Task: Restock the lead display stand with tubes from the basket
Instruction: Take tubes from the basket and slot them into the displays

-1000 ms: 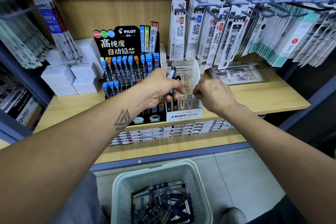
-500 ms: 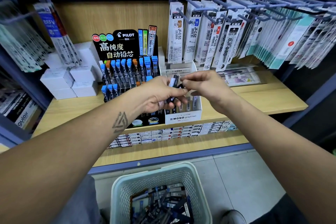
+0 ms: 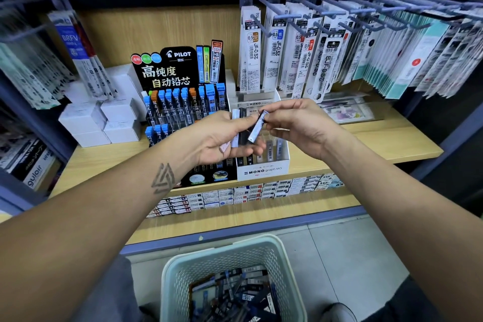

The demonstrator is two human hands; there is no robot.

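At the centre of the frame the left hand (image 3: 219, 138) grips a small bunch of lead tubes (image 3: 239, 127), fingers curled shut around them, while the right hand (image 3: 300, 125) pinches the top of one tilted tube (image 3: 257, 127) between thumb and forefinger. Both hands hover in front of the white lead display stand (image 3: 262, 168) on the wooden shelf (image 3: 366, 144), beside a black Pilot stand (image 3: 180, 68). The basket (image 3: 183, 269), with more tubes inside, sits at the bottom centre of the frame.

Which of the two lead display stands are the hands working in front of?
The white MONO graph MG stand, right of the black PILOT stand. Both hands, left and right, hold tubes directly above it.
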